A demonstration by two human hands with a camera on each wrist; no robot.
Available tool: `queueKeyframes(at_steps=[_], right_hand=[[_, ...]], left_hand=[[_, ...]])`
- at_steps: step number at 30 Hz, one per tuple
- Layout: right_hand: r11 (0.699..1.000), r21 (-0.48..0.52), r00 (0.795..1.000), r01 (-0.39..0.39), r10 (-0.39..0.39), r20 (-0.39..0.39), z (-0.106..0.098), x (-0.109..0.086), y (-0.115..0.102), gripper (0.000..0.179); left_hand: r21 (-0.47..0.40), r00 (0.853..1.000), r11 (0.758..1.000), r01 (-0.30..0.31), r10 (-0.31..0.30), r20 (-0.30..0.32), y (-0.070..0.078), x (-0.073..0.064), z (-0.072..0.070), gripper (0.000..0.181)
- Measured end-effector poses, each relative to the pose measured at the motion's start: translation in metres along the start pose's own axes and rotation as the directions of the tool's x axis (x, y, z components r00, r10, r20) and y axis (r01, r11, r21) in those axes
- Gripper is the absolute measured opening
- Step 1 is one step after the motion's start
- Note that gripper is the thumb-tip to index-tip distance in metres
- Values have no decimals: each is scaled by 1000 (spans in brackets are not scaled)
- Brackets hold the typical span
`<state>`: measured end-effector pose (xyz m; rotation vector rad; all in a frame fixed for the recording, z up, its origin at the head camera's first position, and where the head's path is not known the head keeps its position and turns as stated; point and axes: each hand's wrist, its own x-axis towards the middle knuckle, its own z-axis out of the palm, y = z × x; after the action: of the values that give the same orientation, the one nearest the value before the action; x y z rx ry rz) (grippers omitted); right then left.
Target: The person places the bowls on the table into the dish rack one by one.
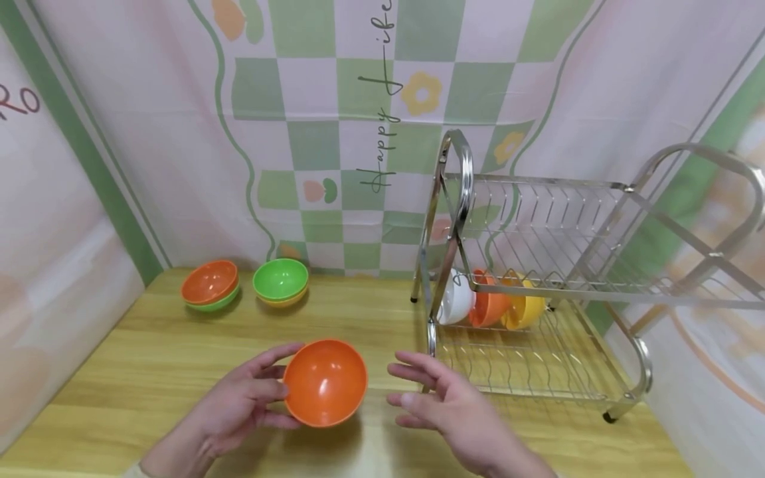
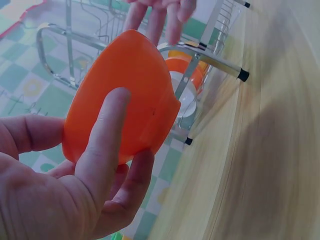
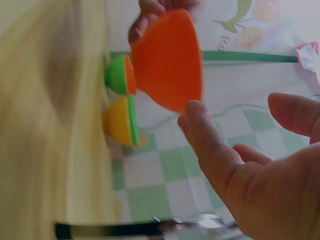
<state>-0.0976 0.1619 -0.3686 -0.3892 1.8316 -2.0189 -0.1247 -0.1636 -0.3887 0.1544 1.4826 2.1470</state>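
Note:
An orange bowl [image 1: 326, 384] is held above the table in my left hand [image 1: 239, 398], its hollow side showing in the head view. The left wrist view shows the outside of the orange bowl [image 2: 125, 100], with fingers [image 2: 107, 125] and thumb spread around its wall and base. To the right of the bowl, apart from it in the head view, my right hand [image 1: 445, 408] hangs with fingers loosely extended and nothing in them. In the right wrist view this right hand [image 3: 250, 175] points toward the orange bowl [image 3: 170, 62].
At the back left, an orange bowl [image 1: 209, 282] sits in a green one, and a green bowl [image 1: 281, 279] in a yellow one. A two-tier metal dish rack [image 1: 454, 245] stands right, its lower tier holding white [image 1: 457, 299], orange [image 1: 487, 302] and yellow [image 1: 524, 305] bowls on edge.

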Motion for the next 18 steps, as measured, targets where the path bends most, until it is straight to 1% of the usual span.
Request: queueKeyframes(at_steps=[3,7,9,13,18], right_hand=[[995,103,997,-11,4,73,3,4,7,69],[974,224,990,-39,7,139,7,9,15,78],[961,271,988,-49,7,154,8,11,18,81],[942,332,986,-53,-3,166,10,14,24,87],[923,382,980,-49,-29,196,13,18,29,93]], left_hand=[[-3,1000,1000,4,-4,15,0,0,3,71],[-1,1000,1000,2,-2,27,-1,-1,8,70],[-3,999,1000,-1,1,34,-1,-1,10,70],[-7,999,1000,-6,7,49,-3,-1,14,69],[-18,998,1000,-9,10,70,-4,-1,19,67]])
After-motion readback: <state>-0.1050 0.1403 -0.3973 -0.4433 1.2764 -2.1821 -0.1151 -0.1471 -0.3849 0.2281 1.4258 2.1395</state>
